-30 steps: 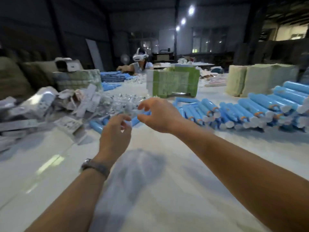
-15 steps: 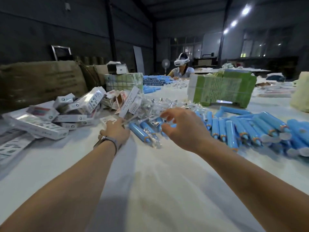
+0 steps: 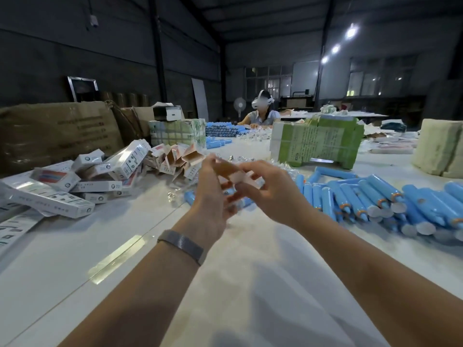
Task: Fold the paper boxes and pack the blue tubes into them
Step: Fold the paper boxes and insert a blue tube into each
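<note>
Since half a second ago you have lifted a paper box [image 3: 234, 175] to mid-frame; your left hand [image 3: 209, 196] and right hand [image 3: 271, 194] both pinch it, close together. Blue tubes [image 3: 370, 199] lie at right, packed boxes [image 3: 82, 181] at left.

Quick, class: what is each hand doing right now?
Left hand: grips the paper box.
Right hand: pinches the same box.

Both hands [image 3: 210, 196] raised, now holding paper box [image 3: 238, 175].
</note>
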